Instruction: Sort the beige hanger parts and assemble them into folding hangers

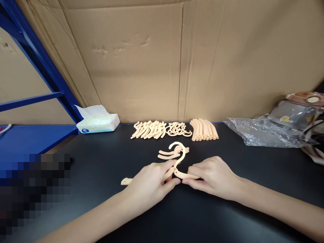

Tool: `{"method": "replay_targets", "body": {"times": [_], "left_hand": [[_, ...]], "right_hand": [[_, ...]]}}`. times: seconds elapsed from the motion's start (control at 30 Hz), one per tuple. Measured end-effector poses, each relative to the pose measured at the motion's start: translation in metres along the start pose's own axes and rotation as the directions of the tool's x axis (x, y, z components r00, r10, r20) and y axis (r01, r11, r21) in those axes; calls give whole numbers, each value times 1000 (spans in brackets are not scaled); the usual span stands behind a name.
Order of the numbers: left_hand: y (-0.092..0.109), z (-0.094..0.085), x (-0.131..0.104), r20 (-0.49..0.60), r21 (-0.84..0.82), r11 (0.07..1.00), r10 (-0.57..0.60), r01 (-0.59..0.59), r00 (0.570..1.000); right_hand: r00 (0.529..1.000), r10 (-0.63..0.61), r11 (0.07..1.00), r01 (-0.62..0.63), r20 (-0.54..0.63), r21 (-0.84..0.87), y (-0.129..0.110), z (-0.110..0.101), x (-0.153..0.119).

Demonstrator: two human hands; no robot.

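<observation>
Between my hands is a cream plastic folding clothes hanger [181, 156], its hook curving up and to the left. My left hand [149, 180] is closed around the hanger's left arm, whose holed end sticks out past the wrist side. My right hand [214, 177] pinches the right arm, and its outer end is hidden in the fingers. The two arms meet at a pivot below the hook. Just behind the hook, a few loose hanger pieces [168, 156] lie on the black table [192, 216], partly covered by it.
Along the back lie a pile of curved arm pieces [149, 130], a pile of hooks [178, 129] and a stack of wider hollow arms [204, 129]. A tissue pack [98, 123] stands left; a clear plastic bag [255, 131] and a bottle [291, 111] are right. Cardboard [139, 67] walls the back.
</observation>
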State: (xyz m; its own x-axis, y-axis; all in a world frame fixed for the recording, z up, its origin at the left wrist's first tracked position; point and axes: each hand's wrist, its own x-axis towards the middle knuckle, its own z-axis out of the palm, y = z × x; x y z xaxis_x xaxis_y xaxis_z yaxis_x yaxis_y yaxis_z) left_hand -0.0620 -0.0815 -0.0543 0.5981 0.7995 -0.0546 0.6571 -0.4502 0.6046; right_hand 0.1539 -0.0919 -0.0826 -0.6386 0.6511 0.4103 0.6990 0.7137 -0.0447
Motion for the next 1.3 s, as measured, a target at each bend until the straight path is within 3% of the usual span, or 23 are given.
{"method": "replay_targets", "body": {"times": [0.17, 0.47, 0.73, 0.87, 1.03, 1.2, 1.3], "left_hand": [[0, 1, 0, -12, 105, 994, 19, -17, 1000], [-1, 0, -1, 46, 92, 994, 49, -53, 998], [-1, 2, 1, 34, 128, 991, 44, -48, 998], [-1, 0, 1, -19, 233, 972, 36, -30, 999], [-2, -4, 2, -80, 272, 962, 6, 16, 997], [-2, -5, 2, -112, 274, 962, 17, 15, 994], [-1, -2, 0, -74, 295, 955, 66, -42, 995]], "right_hand": [[1000, -12, 1000, 12, 2, 22, -2, -1, 0], [1000, -11, 996, 9, 22, 88, 0, -3, -2], [999, -33, 994, 30, 32, 108, 5, -3, -2], [995, -41, 998, 46, -91, 49, 5, -6, 4], [949, -73, 992, 39, -307, -118, 4, -16, 5], [961, -47, 999, 45, -271, -12, 2, -15, 2], [977, -22, 999, 31, -211, 38, 1, -13, 3]]}}
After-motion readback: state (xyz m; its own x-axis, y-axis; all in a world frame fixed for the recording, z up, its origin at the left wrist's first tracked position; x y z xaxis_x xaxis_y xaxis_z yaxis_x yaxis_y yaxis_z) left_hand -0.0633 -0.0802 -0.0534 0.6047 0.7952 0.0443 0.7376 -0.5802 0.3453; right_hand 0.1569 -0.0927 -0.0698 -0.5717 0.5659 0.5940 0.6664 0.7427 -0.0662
